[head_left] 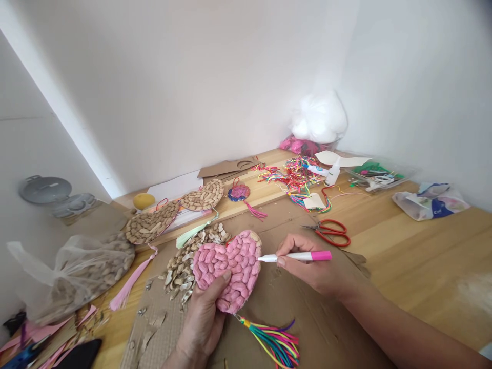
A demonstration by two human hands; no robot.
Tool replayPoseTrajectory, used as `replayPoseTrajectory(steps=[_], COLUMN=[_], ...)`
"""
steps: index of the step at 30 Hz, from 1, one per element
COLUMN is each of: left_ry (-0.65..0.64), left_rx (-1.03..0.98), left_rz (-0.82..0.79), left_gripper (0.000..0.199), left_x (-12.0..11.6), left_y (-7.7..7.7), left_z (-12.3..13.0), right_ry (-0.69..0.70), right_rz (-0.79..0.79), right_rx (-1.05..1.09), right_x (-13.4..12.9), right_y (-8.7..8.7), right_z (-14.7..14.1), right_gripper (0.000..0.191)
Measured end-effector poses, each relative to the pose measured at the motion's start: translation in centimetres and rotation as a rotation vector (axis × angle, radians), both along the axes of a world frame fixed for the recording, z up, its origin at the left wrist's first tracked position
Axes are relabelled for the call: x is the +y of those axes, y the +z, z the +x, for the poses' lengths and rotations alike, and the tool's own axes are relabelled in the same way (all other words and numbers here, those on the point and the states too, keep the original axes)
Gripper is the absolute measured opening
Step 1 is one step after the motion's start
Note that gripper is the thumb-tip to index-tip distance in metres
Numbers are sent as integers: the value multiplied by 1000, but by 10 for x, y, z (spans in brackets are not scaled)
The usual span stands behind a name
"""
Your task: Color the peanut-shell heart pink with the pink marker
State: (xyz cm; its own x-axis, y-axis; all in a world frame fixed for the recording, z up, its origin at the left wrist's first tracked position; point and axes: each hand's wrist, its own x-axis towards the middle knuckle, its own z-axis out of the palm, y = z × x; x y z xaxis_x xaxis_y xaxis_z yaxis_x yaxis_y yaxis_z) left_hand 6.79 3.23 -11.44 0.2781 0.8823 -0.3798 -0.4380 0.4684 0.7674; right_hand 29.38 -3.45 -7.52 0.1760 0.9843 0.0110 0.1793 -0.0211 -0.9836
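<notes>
Pink, over peanut-like shells: one shell-covered heart (240, 251), a tan patch remaining at its upper right lobe. Position: in the left hand (205, 315), above the cardboard sheet (307, 318); the hand is at its lower left, the thumb pressed on the front face, the other fingers mostly hidden behind the piece. The upper part and the right side extend clear of that hand.

One marker (302, 256), white barrel, bright pink end. Pinched between thumb and fingers of the right hand (319, 274), which is just to the right of the heart; the tip points left and meets the heart's right edge, below the tan patch.

One multicoloured tassel (272, 341), hanging from the heart's lower point, to the right of the left hand.

One heap of loose shells (179, 271), on the cardboard, left of and partly behind the heart.

One pair of scissors (332, 233), red handles, beyond the right hand, blades pointing left.

Two unpainted shell pieces (203, 196), side by side, farther back at left. One small round ornament (239, 191), purple and blue, with pink tassel, behind the heart.

One tangle of coloured cords (295, 174), at the rear of the wooden table (400, 251).
</notes>
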Motion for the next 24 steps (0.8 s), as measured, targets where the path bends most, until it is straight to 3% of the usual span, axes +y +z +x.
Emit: replayPoseTrajectory(steps=[5,11,15,24], left_ry=[-1,9,13,26], left_rx=[-5,9,2,-16], left_rz=[3,-15,-7,-20], left_gripper=[66,64,67,71], left_x=[0,1,1,2], left_y=[-2,-2,-3,-4], left_z=[-1,1,1,0], right_ry=[-73,89,123,-39], right_rz=[86,95,60,11], right_rx=[-29,90,150,99], right_x=[1,2,2,3], right_y=[-5,-10,-9,-11], right_z=[2,3,5,6], right_gripper=[14,17,18,20])
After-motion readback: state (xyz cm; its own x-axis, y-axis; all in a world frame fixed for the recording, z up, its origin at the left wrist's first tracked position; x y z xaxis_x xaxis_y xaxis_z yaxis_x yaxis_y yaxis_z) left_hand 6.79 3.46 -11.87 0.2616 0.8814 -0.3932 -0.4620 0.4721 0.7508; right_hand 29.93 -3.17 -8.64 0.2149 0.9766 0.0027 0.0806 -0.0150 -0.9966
